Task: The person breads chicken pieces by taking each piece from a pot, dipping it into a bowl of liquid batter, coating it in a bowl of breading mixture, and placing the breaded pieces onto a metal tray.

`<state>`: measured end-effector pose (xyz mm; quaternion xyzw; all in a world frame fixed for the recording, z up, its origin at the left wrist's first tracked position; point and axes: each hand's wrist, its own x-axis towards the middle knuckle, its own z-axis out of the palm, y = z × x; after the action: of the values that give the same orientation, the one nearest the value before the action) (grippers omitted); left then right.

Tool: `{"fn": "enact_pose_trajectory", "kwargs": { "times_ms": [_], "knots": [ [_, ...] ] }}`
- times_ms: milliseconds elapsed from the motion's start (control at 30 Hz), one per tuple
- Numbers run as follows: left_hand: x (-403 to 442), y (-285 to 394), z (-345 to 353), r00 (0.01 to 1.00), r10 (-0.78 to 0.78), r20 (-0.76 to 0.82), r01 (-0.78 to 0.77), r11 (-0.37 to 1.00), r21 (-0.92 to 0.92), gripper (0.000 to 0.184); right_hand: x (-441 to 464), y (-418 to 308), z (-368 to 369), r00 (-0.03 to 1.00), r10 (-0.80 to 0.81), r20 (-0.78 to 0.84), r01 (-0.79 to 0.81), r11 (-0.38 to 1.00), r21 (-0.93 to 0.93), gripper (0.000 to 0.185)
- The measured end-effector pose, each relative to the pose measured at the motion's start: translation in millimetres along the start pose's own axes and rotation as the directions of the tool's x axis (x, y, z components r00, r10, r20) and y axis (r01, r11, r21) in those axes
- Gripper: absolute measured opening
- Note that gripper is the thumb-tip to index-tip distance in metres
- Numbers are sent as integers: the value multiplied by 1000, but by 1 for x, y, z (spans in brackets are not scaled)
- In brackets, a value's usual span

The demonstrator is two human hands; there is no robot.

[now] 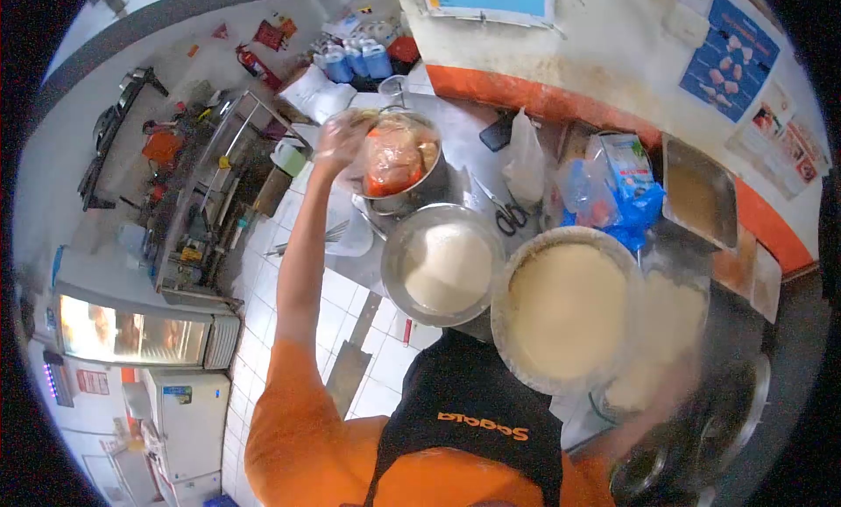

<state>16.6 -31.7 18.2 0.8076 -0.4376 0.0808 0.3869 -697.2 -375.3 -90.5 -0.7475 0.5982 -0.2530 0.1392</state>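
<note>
My left hand (pixel 344 139) is stretched far forward, smeared by motion, at the rim of a metal pot (pixel 434 179). In that pot sits a clear plastic bag (pixel 394 157) with orange-red contents; whether my fingers grip it cannot be made out. Close to my apron stands a metal bowl (pixel 396 284) holding white liquid or batter. To its right is a larger bowl (pixel 504 332) filled with pale flour-like powder. My right hand (pixel 670 380) is a blur at the lower right, over or beside a tray of pale powder (pixel 670 323). Its fingers do not show clearly.
Scissors (pixel 510 218), a dark phone (pixel 497 132) and a white plastic bag (pixel 526 161) lie along the counter. A blue bag (pixel 644 214) and a rectangular metal pan (pixel 699 192) stand by the wall. Dark round pans (pixel 736 428) are at lower right. Metal shelving (pixel 210 183) is left.
</note>
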Motion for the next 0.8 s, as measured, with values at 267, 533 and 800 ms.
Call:
{"fn": "enact_pose_trajectory", "kwargs": {
  "times_ms": [267,533,800],
  "knots": [
    [60,-44,51,753,-154,640,-347,733,585,29,-24,-38,-27,991,131,-33,-127,987,96,34],
    [53,-181,108,934,150,324,-260,909,327,31,-64,-38,-35,992,40,-121,-29,995,92,32],
    [9,-69,25,960,-199,195,185,979,85,29,-40,-62,-34,996,71,-58,-55,969,242,32]
  ]
}}
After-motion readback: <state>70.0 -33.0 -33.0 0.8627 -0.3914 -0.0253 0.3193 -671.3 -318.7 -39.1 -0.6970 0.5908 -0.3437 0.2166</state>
